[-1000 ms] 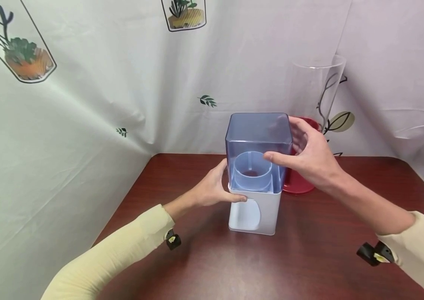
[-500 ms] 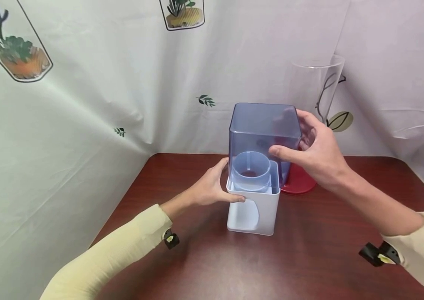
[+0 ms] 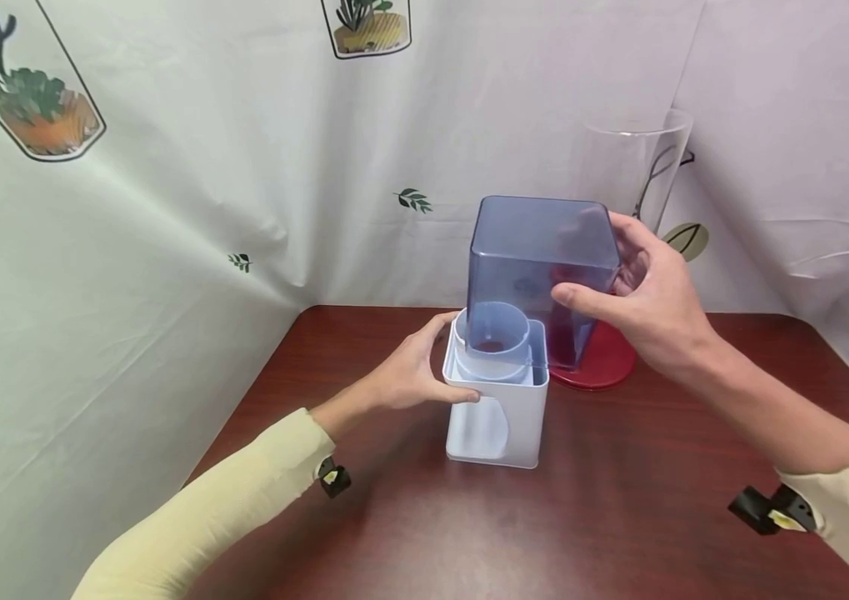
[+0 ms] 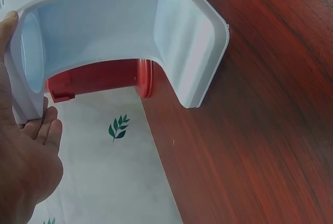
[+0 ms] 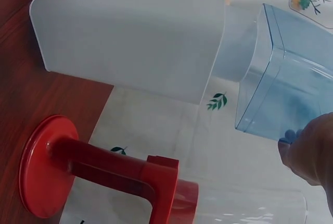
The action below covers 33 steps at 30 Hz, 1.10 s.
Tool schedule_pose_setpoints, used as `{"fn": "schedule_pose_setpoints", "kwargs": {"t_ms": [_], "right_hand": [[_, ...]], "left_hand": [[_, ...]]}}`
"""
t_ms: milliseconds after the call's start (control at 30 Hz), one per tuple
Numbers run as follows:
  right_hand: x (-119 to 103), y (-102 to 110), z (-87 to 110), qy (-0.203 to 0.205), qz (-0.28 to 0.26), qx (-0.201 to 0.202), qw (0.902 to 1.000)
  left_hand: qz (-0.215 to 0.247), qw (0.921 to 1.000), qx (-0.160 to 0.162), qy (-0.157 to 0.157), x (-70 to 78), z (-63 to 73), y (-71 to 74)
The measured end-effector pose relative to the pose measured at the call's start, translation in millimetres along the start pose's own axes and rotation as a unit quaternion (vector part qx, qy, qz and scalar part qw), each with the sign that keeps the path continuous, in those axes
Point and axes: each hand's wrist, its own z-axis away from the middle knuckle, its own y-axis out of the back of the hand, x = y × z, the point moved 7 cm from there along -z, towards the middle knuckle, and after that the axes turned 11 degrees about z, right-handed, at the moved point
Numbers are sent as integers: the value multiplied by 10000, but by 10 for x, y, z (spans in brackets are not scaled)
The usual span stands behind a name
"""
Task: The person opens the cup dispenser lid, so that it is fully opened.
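A white box-shaped base [image 3: 523, 425] with a round cutout in its front stands on the table, a pale round collar [image 3: 495, 367] rising from its open top. My left hand [image 3: 411, 367] grips the base's upper left edge, thumb across the front; in the left wrist view fingers reach behind its rim. My right hand [image 3: 656, 292] holds a clear blue square cover [image 3: 544, 229] by its right side. In the right wrist view the cover [image 5: 291, 78] is apart from the base [image 5: 125, 41], its open end beside the collar [image 5: 237, 44].
Behind the cover stands a red holder with a round foot [image 3: 604, 358] and a tall clear cylinder [image 3: 622, 167] on it. The dark red wooden table [image 3: 619, 500] meets a white printed cloth [image 3: 282, 167] at the back and left.
My right hand has lifted the blue cover off the base, up and to the right. My left hand keeps its grip, and the base has shifted slightly left.
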Motion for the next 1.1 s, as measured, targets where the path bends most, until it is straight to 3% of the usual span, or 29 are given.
{"fn": "schedule_pose_setpoints", "kwargs": {"t_ms": [233, 633, 867, 1100], "right_hand": [[35, 20, 10, -14, 1, -5, 10000], [71, 38, 2, 25, 6, -2, 10000], [98, 22, -2, 67, -188, -31, 9998], [156, 18, -3, 11, -35, -2, 10000]], "left_hand": [[-111, 9999, 83, 89, -26, 55, 96], [87, 9996, 239, 147, -101, 157, 306], [135, 9990, 317, 291, -143, 223, 439], [248, 9980, 392, 423, -196, 289, 595]]}}
